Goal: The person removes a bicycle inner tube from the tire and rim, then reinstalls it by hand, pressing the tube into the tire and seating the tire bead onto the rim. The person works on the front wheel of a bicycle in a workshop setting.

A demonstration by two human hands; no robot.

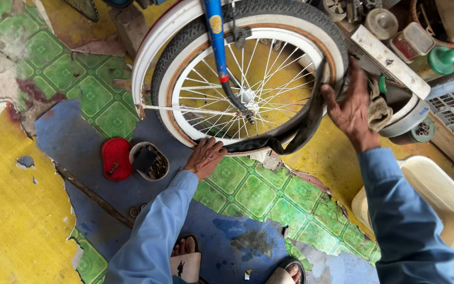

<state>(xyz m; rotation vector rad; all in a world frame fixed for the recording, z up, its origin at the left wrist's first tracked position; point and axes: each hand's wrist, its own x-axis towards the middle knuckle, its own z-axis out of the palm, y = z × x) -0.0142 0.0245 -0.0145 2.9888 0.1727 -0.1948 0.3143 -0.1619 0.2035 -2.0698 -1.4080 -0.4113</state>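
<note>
Item one: bicycle wheel (248, 79), white-walled tyre, rusted rim, silver spokes, standing upright on the worn floor (22, 210) under a blue fork (215, 31) and white mudguard (156, 39).

Item two: black inner tube (295, 131), hanging loose out of the tyre along the wheel's lower right side, slack and folded at its lowest part.

Your left hand (204, 156): pressed on the bottom edge of the rim, fingers curled together against it beside the tube's lower end; whether they pinch the tube itself you cannot quite tell from here.

Your right hand (352, 108): laid on the tyre's right side, fingers spread, thumb hooked over the tube's upper stretch.

Nearby: red lid (116, 159) and round open tin (149, 161) of small parts, side by side on the floor just left of your left hand; a cream plastic chair (447, 194) by your right sleeve; clutter of containers at upper right.
</note>
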